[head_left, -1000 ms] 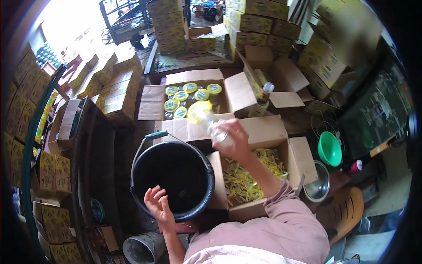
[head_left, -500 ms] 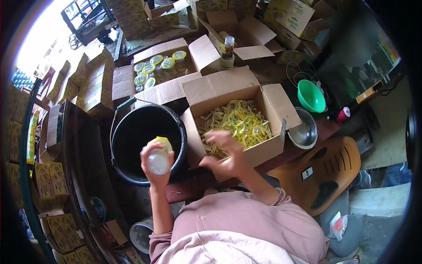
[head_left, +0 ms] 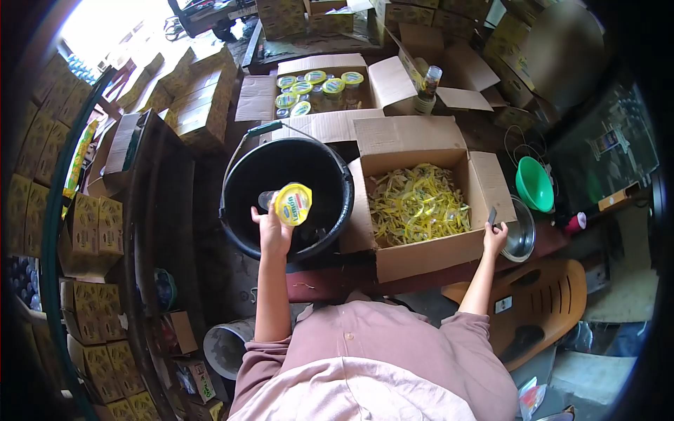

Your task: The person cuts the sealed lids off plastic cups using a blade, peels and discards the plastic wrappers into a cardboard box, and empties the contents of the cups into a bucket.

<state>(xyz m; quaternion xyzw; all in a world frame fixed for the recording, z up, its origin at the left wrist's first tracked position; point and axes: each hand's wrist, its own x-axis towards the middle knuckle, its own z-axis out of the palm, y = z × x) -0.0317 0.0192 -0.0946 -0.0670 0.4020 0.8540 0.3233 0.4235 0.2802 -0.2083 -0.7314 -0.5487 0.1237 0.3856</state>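
Head view, left fingers (head_left: 255,213) gripping lidded jar (head_left: 293,204), right fingers (head_left: 503,229) at blade (head_left: 492,215), grip unclear.

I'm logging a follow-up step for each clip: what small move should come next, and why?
Probably lift the grey blade off the carton's edge: the right hand is at it, while the left hand holds a yellow-lidded jar over the black bucket.

The head camera looks forward and down, edges hardly readable.
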